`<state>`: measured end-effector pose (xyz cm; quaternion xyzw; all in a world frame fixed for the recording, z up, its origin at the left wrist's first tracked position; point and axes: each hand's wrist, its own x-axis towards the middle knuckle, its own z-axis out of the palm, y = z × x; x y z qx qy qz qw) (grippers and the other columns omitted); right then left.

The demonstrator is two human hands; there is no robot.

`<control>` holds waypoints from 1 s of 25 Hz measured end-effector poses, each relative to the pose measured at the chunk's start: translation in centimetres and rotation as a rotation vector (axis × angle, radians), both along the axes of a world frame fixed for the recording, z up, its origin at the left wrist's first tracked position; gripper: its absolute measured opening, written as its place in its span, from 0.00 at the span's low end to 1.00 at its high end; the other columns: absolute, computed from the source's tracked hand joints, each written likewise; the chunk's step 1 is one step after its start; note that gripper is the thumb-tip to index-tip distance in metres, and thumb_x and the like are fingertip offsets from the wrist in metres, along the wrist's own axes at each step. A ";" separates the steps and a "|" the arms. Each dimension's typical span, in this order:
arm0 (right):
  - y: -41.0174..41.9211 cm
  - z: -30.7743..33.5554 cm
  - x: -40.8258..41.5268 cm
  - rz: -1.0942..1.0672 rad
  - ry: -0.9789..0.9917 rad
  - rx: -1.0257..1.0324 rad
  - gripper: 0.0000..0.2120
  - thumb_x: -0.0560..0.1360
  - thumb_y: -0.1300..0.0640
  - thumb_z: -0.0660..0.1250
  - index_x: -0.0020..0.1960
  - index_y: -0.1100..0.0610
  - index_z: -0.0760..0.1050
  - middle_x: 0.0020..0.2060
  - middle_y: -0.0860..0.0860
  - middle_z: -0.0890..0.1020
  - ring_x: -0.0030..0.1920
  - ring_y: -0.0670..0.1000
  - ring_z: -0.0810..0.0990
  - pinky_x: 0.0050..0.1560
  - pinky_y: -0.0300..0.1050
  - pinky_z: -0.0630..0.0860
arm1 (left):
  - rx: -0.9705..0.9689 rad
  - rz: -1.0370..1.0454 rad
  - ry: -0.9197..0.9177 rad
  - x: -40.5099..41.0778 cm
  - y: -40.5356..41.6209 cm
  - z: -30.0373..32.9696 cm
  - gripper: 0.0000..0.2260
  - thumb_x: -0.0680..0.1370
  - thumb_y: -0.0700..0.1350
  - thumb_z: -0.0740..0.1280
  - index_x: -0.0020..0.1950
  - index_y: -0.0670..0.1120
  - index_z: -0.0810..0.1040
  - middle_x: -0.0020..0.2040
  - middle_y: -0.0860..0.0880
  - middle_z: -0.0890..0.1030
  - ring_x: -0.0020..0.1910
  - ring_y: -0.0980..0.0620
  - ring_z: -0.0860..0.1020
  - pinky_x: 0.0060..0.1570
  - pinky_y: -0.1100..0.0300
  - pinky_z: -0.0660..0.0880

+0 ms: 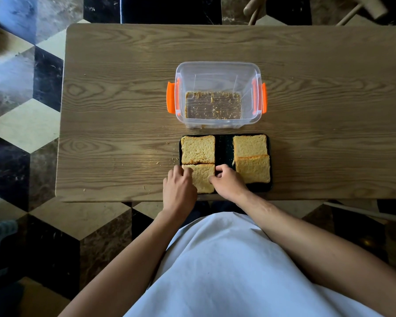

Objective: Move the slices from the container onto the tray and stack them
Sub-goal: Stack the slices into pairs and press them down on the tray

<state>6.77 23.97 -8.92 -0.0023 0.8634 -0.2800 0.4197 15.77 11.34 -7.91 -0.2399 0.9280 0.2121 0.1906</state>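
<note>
Near-left slice (202,178) lies on the tray (223,147), pinched at its edges between our left hand (180,186) and right hand (226,181), fingers clamped, presumably to lift it for stacking; three slices beyond the fingertips, container (217,72) farther, crumbs only.

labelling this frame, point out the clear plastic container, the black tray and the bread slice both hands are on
clear plastic container with orange latches (217,65), head view, far rim
black rectangular tray (223,148), head view, bare middle strip
near-left bread slice (202,178), head view, top face between the hands

Near-left slice (202,178) partly under both hands (180,188)
</note>
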 end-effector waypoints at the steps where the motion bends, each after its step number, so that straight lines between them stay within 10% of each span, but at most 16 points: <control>1: 0.0 0.1 0.0 -0.003 -0.003 0.001 0.25 0.75 0.49 0.67 0.69 0.57 0.71 0.45 0.47 0.79 0.46 0.50 0.78 0.37 0.39 0.69 | -0.022 -0.055 -0.009 0.0 0.0 -0.1 0.18 0.74 0.40 0.66 0.63 0.43 0.74 0.58 0.42 0.74 0.58 0.40 0.73 0.55 0.47 0.72; 8: 0.3 1.0 0.2 -0.075 -0.006 -0.043 0.22 0.76 0.52 0.67 0.69 0.56 0.73 0.46 0.46 0.81 0.48 0.49 0.79 0.43 0.40 0.73 | -0.049 -0.171 -0.004 -0.4 -0.7 -0.9 0.17 0.74 0.42 0.67 0.62 0.45 0.76 0.59 0.43 0.75 0.59 0.41 0.73 0.56 0.48 0.71; 17: 8.7 1.9 -3.5 -0.357 0.243 -0.083 0.14 0.77 0.66 0.65 0.62 0.63 0.76 0.56 0.62 0.79 0.48 0.53 0.77 0.46 0.42 0.73 | 0.383 -0.078 0.065 -7.2 3.6 -0.2 0.17 0.74 0.40 0.69 0.63 0.43 0.80 0.55 0.44 0.83 0.52 0.44 0.81 0.47 0.59 0.74; 25: 12.1 0.8 -7.0 -0.068 0.295 0.060 0.24 0.74 0.62 0.65 0.70 0.56 0.74 0.60 0.57 0.77 0.59 0.58 0.77 0.56 0.46 0.74 | 0.458 0.279 -0.057 -9.6 8.1 -1.0 0.20 0.74 0.43 0.72 0.65 0.42 0.75 0.53 0.45 0.82 0.51 0.45 0.81 0.52 0.48 0.81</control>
